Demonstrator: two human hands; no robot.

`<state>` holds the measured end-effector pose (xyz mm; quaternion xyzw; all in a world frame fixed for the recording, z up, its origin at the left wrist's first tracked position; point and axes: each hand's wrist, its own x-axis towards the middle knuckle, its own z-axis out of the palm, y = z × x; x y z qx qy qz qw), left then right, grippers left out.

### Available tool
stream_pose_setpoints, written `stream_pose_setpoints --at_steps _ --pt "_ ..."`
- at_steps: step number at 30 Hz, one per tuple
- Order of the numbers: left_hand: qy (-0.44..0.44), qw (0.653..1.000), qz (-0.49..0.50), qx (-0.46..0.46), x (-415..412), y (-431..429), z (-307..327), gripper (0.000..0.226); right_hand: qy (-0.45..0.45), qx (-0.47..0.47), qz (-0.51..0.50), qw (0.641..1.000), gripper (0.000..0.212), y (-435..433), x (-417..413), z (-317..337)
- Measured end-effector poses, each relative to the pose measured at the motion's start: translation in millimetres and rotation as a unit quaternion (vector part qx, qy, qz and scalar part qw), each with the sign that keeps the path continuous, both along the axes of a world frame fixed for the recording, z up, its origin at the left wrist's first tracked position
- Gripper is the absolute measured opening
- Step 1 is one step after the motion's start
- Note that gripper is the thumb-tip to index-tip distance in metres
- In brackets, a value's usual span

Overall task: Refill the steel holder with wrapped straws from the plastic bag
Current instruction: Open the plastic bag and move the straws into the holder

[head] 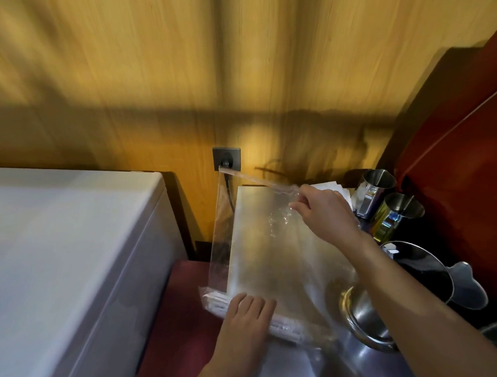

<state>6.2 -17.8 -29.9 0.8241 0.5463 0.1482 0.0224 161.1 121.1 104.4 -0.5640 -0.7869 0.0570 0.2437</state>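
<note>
right hand (313, 213) pinching bag (266, 248) top | left hand (247, 315) gripping straws (214, 302) through it | bag limp, slippery: hold at straws

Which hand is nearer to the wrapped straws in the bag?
Left. The left hand holds the wrapped straws at the bottom of the plastic bag; the right hand pinches its top, far from them.

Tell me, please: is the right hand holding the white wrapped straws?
No, the right hand pinches the clear plastic bag at its top; the left hand grips the straws.

Commercial kitchen: steel counter (287, 376), steel jugs (373, 194).
</note>
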Motion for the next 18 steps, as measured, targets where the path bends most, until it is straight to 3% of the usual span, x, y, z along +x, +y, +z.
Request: stream_pose_setpoints --at_steps 5,10,13,15,18 --pt "-0.021 0.999 -0.006 0.029 -4.6 -22.0 -28.7 0.045 -0.007 0.063 -0.004 0.998 0.020 -6.8 0.5 17.2" --pt "-0.005 1.000 -0.027 0.005 -11.3 -27.5 -35.9 0.045 -0.016 0.060 0.024 0.998 0.020 -14.4 2.2 22.2" --pt "-0.041 0.999 -0.031 0.011 -14.1 -21.7 -23.0 0.037 -0.030 0.066 0.038 0.997 0.020 -18.8 3.9 24.3" --pt "-0.074 0.995 -0.037 0.049 -14.7 -11.9 0.2 0.030 -0.039 0.071 0.046 0.996 0.021 -21.9 6.2 27.5" --pt "-0.118 0.974 -0.049 0.188 -12.1 13.2 59.0 0.027 -0.051 0.069 0.071 0.994 0.021 -27.2 9.7 34.7"
